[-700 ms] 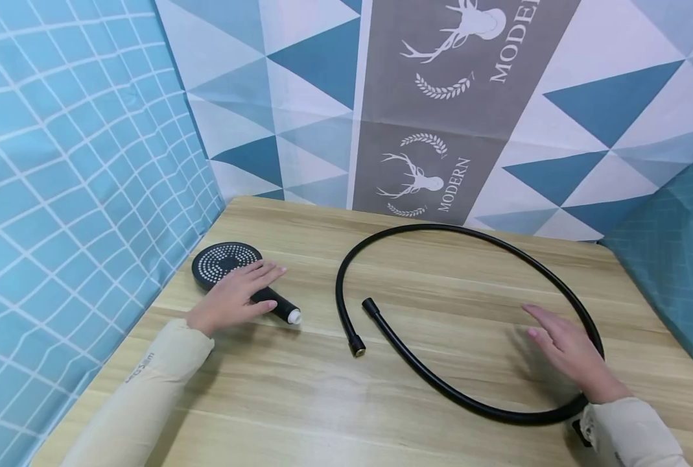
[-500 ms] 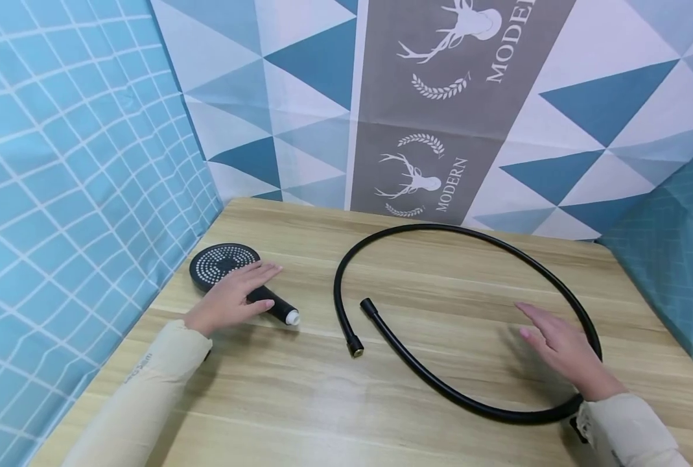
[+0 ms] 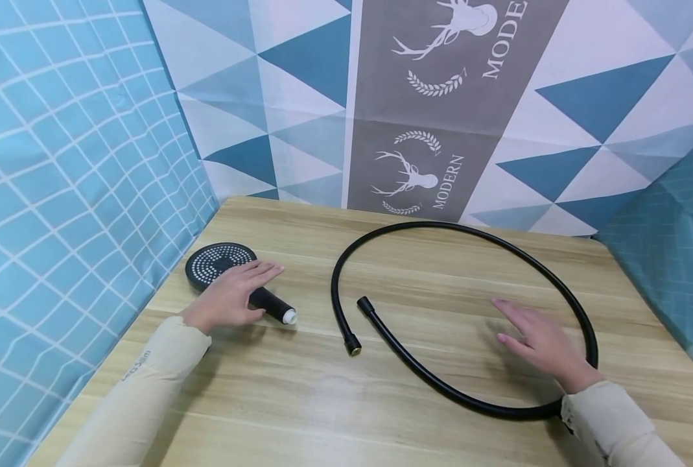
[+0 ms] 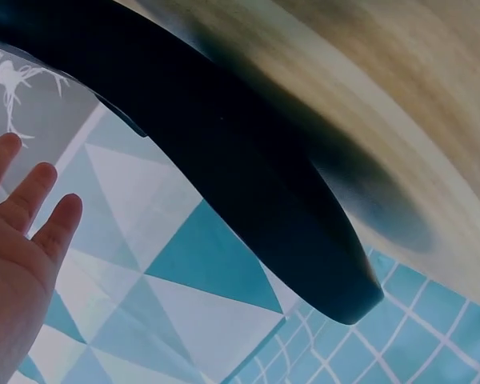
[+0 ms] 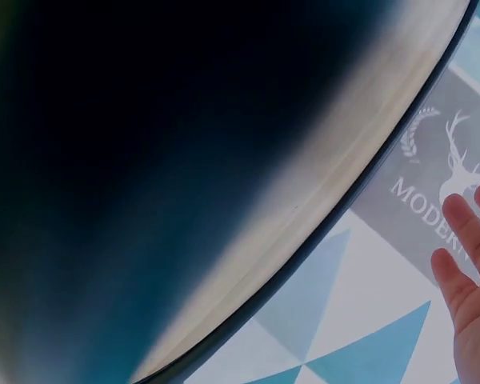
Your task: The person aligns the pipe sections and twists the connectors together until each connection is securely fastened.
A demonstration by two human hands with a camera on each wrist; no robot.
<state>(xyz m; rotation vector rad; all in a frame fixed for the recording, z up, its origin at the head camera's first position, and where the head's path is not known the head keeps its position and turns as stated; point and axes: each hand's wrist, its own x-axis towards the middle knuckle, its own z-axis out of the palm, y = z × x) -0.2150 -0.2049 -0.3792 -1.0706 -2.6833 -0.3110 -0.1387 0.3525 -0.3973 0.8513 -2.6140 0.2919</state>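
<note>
A black shower head (image 3: pixel 220 261) lies at the left of the wooden table, its round nozzle face up and its handle, tipped with a white threaded end, pointing right and toward me. Over the handle, fingers extended, is my left hand (image 3: pixel 232 292), which covers part of it. In the left wrist view the shower head (image 4: pixel 248 176) shows as a dark curved body beside the hand (image 4: pixel 24 264). A black shower hose (image 3: pixel 419 370) lies in a large loop on the right. My right hand (image 3: pixel 541 340) hovers inside that loop with fingers straight, holding nothing.
The wooden table (image 3: pixel 323 415) carries both parts. A blue tiled-pattern sheet (image 3: pixel 78 162) borders the left side, a patterned backdrop (image 3: pixel 305 117) stands behind, and a teal sheet (image 3: pixel 673 214) is at the right. Both hose ends, including a brass-lined one (image 3: pixel 354 349), lie near the middle.
My right hand has moved left, further inside the hose loop. The left hand stays over the shower head's handle, its thumb drawn slightly back. The head view has shifted a little.
</note>
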